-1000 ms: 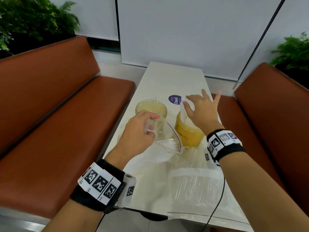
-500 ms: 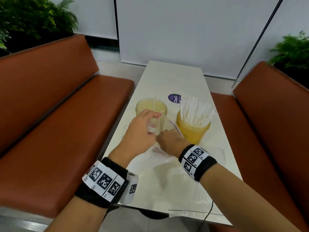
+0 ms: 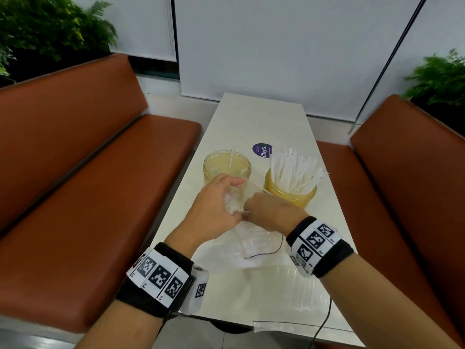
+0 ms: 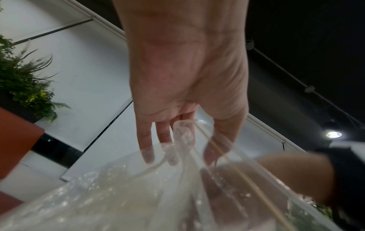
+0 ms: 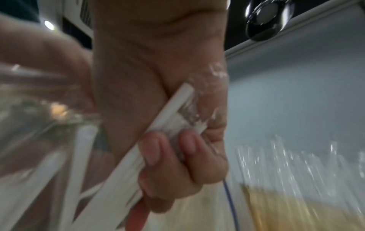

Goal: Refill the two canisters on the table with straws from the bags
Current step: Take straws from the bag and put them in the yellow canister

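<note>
two bare forearms, no sleeves. each wrist wears a black fabric band (image 3: 141,298) wrapped with white panels printed with black square code markers (image 3: 158,275). a small white camera box (image 3: 196,288), also marked, sits under the left wrist. a thin black cable (image 3: 324,321) trails from what seems the right band (image 3: 334,258).
</note>
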A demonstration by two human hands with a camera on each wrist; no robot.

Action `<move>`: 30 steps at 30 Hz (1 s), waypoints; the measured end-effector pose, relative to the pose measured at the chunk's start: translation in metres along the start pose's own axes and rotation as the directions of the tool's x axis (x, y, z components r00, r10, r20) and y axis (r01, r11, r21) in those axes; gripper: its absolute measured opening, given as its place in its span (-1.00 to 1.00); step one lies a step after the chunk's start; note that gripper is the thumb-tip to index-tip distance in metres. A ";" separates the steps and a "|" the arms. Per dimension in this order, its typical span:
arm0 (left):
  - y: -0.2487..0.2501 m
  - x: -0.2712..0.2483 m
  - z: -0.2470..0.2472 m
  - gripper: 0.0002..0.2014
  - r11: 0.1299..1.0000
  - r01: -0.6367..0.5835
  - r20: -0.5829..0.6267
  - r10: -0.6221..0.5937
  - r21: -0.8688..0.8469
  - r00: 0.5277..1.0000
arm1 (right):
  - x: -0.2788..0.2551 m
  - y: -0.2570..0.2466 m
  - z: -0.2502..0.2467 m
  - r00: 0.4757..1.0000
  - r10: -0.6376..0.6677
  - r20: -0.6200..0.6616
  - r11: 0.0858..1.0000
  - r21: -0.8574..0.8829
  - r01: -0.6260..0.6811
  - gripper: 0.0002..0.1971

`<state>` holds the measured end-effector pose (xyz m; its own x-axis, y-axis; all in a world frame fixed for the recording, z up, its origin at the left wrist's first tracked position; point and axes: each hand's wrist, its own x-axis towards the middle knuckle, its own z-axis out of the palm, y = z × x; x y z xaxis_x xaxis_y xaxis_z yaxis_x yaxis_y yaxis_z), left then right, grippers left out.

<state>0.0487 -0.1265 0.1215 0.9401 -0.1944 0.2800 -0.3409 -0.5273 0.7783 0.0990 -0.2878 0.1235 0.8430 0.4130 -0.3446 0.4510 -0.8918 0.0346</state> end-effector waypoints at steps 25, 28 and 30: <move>-0.022 0.017 0.036 -0.77 0.993 0.074 -0.193 -0.055 0.092 0.980 | -0.019 -0.004 -0.063 0.770 0.166 -0.616 0.475 0.734 0.485 -0.37; -0.024 0.018 0.034 -0.72 0.993 0.095 -0.221 -0.077 0.072 0.972 | -0.013 -0.007 -0.061 0.720 0.364 -0.590 0.191 0.804 0.563 -0.42; -0.022 0.020 0.030 -0.71 0.994 0.106 -0.242 -0.094 0.039 0.966 | -0.009 -0.007 -0.059 0.645 0.492 -0.585 0.166 0.790 0.590 -0.46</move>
<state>0.0748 -0.1434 0.0926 0.9409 0.0618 0.3331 -0.2387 -0.5766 0.7813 0.1056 -0.2743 0.1818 0.9370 -0.0641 0.3433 0.3406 -0.0498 -0.9389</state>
